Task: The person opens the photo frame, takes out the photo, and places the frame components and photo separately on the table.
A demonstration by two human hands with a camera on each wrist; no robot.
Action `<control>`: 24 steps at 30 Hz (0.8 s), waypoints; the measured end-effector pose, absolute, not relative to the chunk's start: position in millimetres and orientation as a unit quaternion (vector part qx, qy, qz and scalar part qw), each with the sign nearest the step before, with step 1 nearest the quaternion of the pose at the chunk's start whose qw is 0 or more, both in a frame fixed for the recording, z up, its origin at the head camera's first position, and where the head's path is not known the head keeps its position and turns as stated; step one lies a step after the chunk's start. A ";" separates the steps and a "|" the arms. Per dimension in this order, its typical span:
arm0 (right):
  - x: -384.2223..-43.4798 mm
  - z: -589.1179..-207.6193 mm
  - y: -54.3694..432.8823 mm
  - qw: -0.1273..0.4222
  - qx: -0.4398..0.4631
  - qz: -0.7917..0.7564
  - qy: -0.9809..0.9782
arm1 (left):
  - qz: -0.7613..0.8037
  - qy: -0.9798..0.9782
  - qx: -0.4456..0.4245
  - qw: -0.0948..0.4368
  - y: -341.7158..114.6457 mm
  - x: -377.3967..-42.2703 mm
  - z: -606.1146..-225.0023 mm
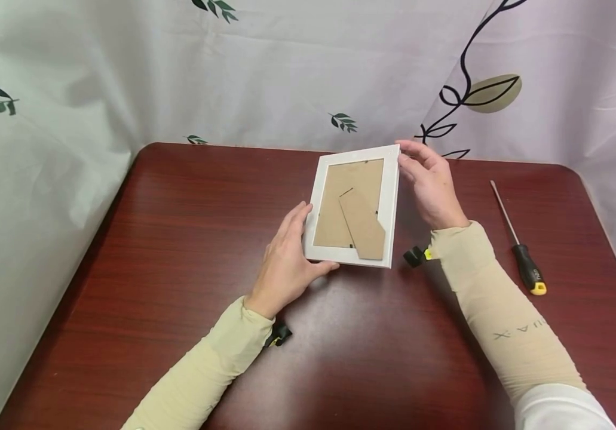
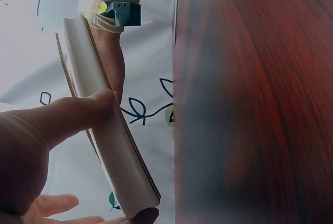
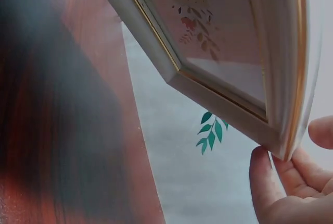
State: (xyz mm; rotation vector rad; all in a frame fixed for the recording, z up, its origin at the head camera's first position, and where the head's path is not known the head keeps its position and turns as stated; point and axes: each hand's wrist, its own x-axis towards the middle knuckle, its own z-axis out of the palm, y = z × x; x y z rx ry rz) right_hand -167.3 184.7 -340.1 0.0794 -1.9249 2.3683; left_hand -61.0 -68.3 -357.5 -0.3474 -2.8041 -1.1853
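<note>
A white picture frame [image 1: 355,206] is held up above the table, its brown backing board and easel leg [image 1: 368,230] facing the head camera. My left hand [image 1: 286,263] grips its lower left corner, thumb along the bottom edge and fingers at the left side. At the upper right corner, my right hand [image 1: 431,182] holds the frame between thumb and fingers. The left wrist view shows the left thumb pressed on the white edge [image 2: 127,156]. Seen from the right wrist, the front has gold trim and a floral picture [image 3: 203,31] behind a glossy pane.
A screwdriver [image 1: 529,269] with a black and yellow handle lies on the dark red wooden table [image 1: 178,239], right of my right forearm. Behind the table's far edge hangs a pale curtain [image 1: 275,77] with leaf prints. Small black devices are strapped at both wrists.
</note>
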 end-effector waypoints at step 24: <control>-180.5 -351.0 188.9 -0.037 -0.043 0.605 -0.794 | -0.297 -0.944 -0.122 0.083 -52.1 -63.9 -363.4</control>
